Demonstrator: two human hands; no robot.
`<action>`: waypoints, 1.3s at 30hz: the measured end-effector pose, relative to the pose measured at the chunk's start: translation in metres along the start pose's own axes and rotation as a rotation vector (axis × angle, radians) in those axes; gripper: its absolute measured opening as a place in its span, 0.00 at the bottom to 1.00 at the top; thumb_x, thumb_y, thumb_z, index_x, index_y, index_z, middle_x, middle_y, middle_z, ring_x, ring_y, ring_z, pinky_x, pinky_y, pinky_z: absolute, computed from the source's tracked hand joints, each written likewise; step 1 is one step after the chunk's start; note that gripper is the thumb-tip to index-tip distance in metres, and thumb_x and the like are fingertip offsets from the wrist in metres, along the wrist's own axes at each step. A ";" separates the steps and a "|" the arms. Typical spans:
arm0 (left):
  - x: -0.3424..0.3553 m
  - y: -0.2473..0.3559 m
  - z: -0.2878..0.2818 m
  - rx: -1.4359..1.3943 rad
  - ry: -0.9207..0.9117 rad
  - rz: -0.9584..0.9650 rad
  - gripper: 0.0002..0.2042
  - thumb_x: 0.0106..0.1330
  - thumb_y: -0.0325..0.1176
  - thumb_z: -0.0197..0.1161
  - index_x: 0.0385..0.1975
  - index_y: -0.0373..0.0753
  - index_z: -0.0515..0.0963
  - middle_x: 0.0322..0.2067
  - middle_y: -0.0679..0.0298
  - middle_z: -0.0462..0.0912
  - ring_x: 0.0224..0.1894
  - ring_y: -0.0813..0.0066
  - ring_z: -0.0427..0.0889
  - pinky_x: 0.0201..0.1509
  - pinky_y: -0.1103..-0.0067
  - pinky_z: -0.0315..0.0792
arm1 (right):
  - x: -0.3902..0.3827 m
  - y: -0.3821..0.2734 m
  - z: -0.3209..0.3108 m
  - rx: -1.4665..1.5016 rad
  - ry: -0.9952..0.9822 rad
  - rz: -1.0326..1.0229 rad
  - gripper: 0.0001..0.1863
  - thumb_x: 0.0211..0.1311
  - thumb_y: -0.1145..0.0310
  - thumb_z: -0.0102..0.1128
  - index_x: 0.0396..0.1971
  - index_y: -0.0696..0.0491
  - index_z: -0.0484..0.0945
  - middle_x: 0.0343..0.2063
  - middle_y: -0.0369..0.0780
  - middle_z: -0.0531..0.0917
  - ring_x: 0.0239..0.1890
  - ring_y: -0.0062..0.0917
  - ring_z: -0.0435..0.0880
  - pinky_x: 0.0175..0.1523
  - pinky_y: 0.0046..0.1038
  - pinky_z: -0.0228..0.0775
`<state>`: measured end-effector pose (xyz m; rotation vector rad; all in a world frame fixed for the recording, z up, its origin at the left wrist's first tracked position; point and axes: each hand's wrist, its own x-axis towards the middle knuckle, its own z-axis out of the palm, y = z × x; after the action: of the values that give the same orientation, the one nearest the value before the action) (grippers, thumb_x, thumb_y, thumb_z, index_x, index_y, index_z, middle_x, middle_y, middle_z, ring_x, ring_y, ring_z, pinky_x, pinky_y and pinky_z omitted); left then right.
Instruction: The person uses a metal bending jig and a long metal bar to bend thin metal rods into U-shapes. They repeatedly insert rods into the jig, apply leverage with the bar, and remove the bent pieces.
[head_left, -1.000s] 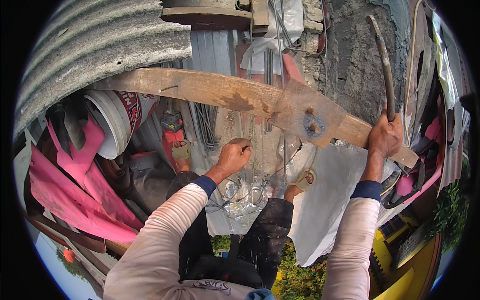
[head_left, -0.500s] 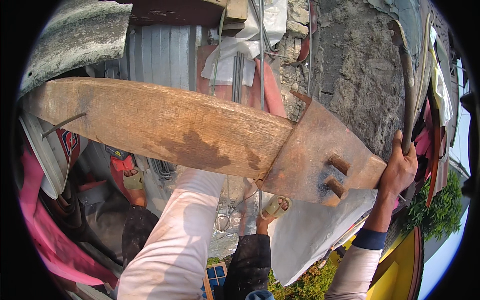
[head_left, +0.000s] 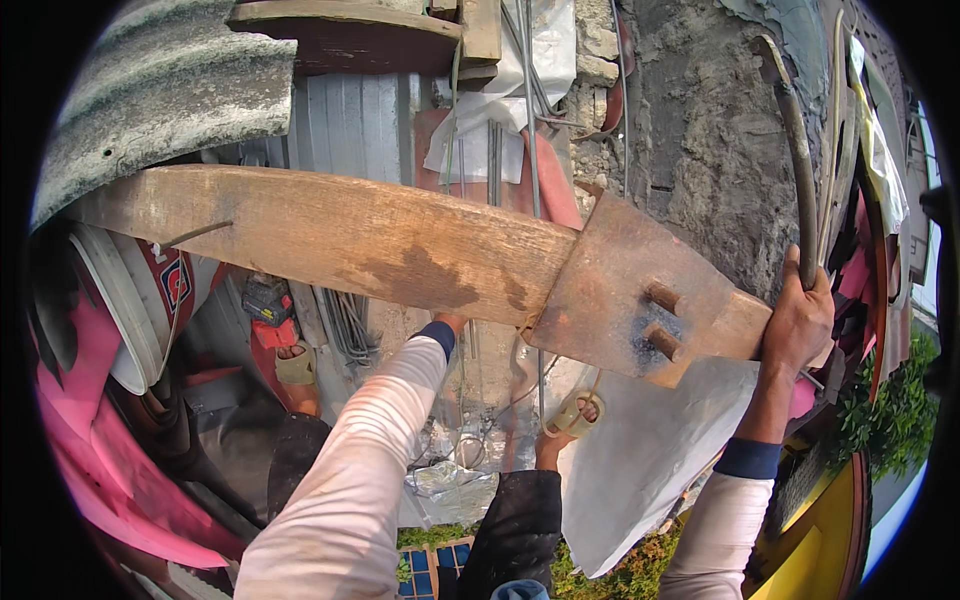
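A long, weathered wooden beam point(head_left: 370, 235) lies crosswise before me, a dark stain on its face and a bent nail point(head_left: 197, 236) sticking out near its left end. A rusty metal plate point(head_left: 605, 285) wraps its right part, with two thick pegs point(head_left: 662, 340) standing out. My left hand point(head_left: 449, 321) reaches behind the beam's lower edge; its fingers are hidden. At the beam's right end, my right hand point(head_left: 800, 325) is closed around the lower part of a dark, hooked metal bar point(head_left: 795, 150), and it also rests against the wood.
Corrugated roofing point(head_left: 180, 100) overhangs the beam's left end. Rough concrete point(head_left: 700, 130) rises at right. Thin rods point(head_left: 531, 110) stand behind the beam. My sandalled feet point(head_left: 575, 415) are below, near a red-and-black power tool point(head_left: 268, 308), a white sheet point(head_left: 650, 450) and pink cloth point(head_left: 110, 420).
The beam has tilted a little and sits slightly higher on its right side. My left hand now shows at its lower edge. The bar's hooked top has swung left.
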<state>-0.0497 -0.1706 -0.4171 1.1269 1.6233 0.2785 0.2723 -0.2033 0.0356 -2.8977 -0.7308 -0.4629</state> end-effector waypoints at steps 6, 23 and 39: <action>-0.154 0.002 -0.197 0.155 -0.077 0.195 0.13 0.75 0.21 0.60 0.56 0.35 0.82 0.50 0.53 0.80 0.54 0.55 0.81 0.62 0.67 0.74 | -0.001 -0.006 -0.004 -0.089 -0.013 0.069 0.21 0.70 0.47 0.73 0.31 0.52 0.84 0.27 0.45 0.87 0.33 0.46 0.88 0.40 0.51 0.73; -0.160 0.421 -0.313 0.613 -0.198 1.385 0.19 0.62 0.15 0.66 0.51 0.40 0.88 0.42 0.61 0.81 0.46 0.60 0.78 0.55 0.66 0.71 | -0.001 -0.001 0.001 -0.053 0.058 -0.018 0.07 0.56 0.64 0.75 0.26 0.48 0.85 0.29 0.40 0.91 0.36 0.42 0.90 0.44 0.50 0.77; -0.113 0.415 -0.286 0.907 0.013 1.451 0.13 0.67 0.24 0.66 0.48 0.49 0.88 0.44 0.66 0.83 0.50 0.63 0.80 0.57 0.66 0.72 | -0.001 -0.001 0.002 -0.040 0.051 -0.025 0.04 0.54 0.66 0.71 0.26 0.47 0.85 0.29 0.41 0.91 0.37 0.43 0.90 0.45 0.50 0.76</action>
<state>-0.0814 0.0598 0.0447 2.8749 0.5792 0.4572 0.2715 -0.2030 0.0331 -2.9050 -0.7593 -0.5587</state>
